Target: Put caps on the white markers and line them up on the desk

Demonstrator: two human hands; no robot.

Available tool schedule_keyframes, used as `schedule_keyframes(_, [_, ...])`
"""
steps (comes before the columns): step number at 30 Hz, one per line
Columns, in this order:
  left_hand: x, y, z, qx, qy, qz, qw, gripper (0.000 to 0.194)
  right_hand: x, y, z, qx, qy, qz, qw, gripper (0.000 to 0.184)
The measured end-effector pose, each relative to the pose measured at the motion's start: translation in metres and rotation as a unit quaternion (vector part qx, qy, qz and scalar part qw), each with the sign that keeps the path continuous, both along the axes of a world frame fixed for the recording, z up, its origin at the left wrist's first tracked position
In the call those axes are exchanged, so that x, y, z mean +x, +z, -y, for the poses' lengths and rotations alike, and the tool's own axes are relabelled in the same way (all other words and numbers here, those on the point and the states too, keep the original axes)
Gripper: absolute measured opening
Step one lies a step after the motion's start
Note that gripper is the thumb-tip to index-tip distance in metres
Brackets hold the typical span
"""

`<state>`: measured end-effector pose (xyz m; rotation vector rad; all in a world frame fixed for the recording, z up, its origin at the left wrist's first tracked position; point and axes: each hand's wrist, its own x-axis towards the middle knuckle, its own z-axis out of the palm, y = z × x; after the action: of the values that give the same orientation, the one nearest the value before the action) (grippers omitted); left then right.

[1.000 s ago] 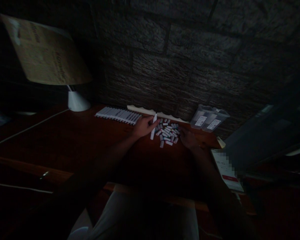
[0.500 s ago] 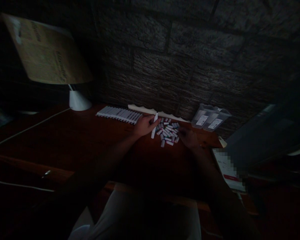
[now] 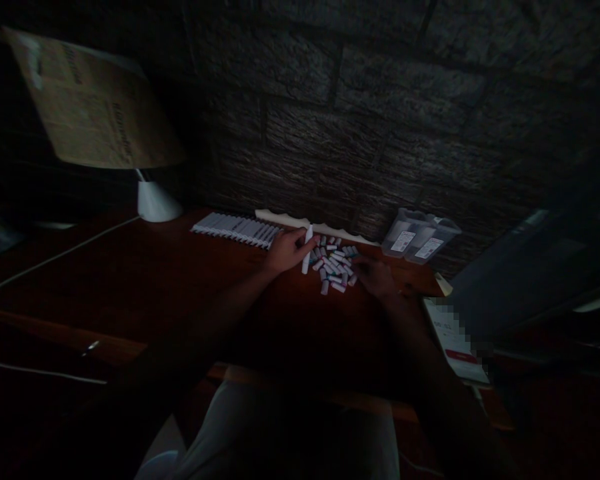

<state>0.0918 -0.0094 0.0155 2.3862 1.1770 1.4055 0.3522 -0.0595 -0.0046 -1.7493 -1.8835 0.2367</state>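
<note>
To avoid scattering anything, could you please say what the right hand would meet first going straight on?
The right hand would likely meet the pile of marker caps first; whether it touches one is too dark to tell.

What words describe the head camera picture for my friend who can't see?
A person's left hand holds a white marker, while the right hand is at a pile of marker caps on a dim wooden desk. A row of markers lies to the left, with a table lamp farther left; two clear plastic containers stand right, near a block wall.
</note>
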Motion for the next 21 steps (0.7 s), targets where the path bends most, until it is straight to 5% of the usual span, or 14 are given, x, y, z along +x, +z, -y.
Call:
schedule_keyframes(7, [0.001, 0.001, 0.002, -0.004, -0.014, 0.002, 1.000, 0.036, 0.001, -0.001, 0.000, 0.006, -0.019, 0.010, 1.000, 0.018])
schedule_keyframes(15, [0.003, -0.002, 0.000, -0.002, -0.018, 0.005, 1.000, 0.037, -0.013, -0.007, -0.002, 0.116, 0.238, -0.018, 0.964, 0.023])
schedule_keyframes(21, [0.002, -0.002, 0.000, -0.005, -0.022, 0.001, 1.000, 0.036, -0.013, -0.005, -0.001, 0.087, 0.233, 0.009, 0.968, 0.024])
